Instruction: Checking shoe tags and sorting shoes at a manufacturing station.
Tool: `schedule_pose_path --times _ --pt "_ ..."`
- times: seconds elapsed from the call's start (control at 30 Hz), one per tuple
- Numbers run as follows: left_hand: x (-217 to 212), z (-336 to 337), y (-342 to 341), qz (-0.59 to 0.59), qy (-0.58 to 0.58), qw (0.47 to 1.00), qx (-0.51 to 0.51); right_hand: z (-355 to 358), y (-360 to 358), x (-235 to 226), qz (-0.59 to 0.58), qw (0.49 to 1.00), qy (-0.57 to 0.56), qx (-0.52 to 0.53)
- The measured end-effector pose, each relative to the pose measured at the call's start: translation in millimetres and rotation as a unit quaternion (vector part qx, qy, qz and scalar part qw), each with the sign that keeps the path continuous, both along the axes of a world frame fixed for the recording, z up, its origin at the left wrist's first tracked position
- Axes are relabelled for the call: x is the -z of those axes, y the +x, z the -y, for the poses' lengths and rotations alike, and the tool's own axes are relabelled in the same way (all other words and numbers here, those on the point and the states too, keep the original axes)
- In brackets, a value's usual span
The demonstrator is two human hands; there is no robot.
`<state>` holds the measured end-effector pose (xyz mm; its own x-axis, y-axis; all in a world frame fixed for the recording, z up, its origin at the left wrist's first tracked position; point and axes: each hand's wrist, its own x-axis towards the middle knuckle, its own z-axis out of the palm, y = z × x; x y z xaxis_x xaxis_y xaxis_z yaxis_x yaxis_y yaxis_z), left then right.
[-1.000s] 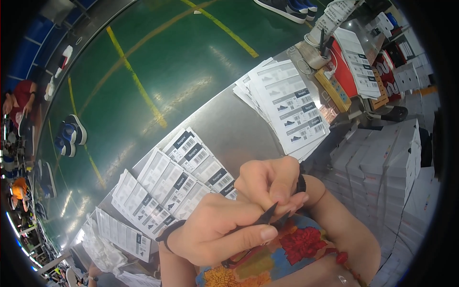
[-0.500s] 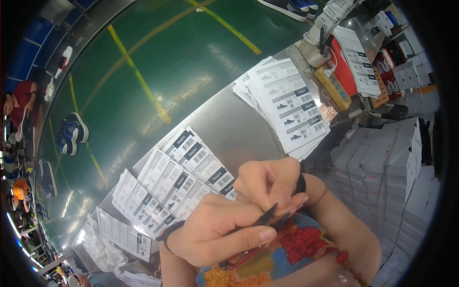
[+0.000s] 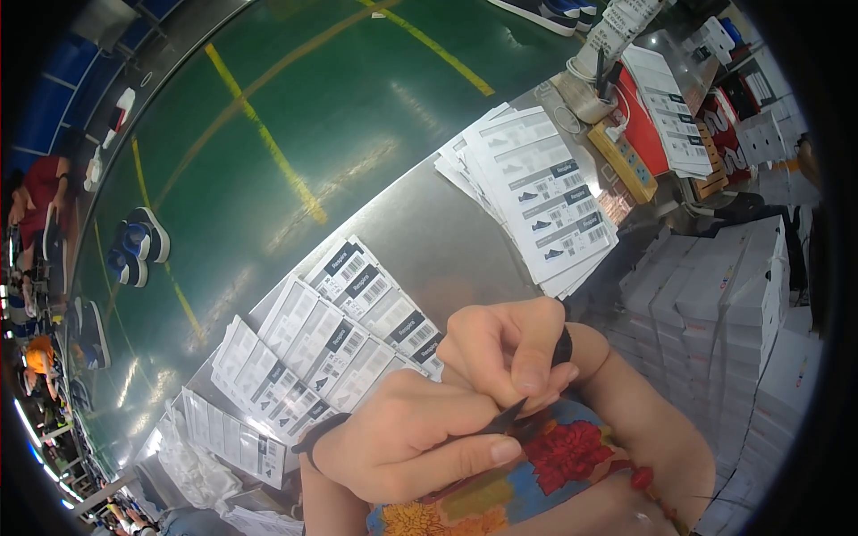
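Observation:
Both hands are close under the camera, above a colourful flowered cloth (image 3: 554, 460). My left hand (image 3: 402, 442) is curled, its thumb pressing a thin black pointed object (image 3: 511, 416) against the fingers. My right hand (image 3: 509, 344) bends over it from above and pinches the same object's upper end, where a black piece shows by the fingers. What the object is cannot be told. A dark band circles my left wrist. Just beyond the hands, sheets of printed labels (image 3: 349, 339) lie fanned on the grey metal table (image 3: 438, 241).
A second stack of label sheets (image 3: 536, 192) lies farther right on the table, near a yellow power strip (image 3: 621, 161). Stacked white boxes (image 3: 715, 295) stand at the right. Left of the table is green floor with yellow lines and blue shoes (image 3: 134, 246).

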<state>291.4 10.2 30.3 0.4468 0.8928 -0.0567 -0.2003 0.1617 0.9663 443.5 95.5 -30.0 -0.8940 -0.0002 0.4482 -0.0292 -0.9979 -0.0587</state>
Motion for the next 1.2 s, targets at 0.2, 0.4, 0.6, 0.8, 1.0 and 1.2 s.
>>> schedule_pose_path --times 0.2,0.4,0.6,0.8,1.0,1.2 --pt "-1 -1 1 -0.02 0.015 1.0 -0.012 0 0 1 -0.002 1.0 0.006 0.004" --pt "-5 0 1 -0.015 -0.025 0.999 -0.013 0 3 -1 0.038 0.999 0.003 -0.014" --pt "-6 1 0 0.0 -0.09 0.996 0.0 0 4 2 0.054 0.998 -0.005 -0.02" --pt "4 -10 -1 -0.039 0.067 0.995 0.067 -7 11 2 0.078 0.995 0.063 -0.015" --pt "19 -19 1 -0.044 0.121 0.98 0.149 -24 30 -5 0.193 0.933 0.298 0.056" --pt "38 -17 -8 0.02 -0.174 0.971 -0.163 -32 61 -6 0.348 0.595 0.562 0.457"
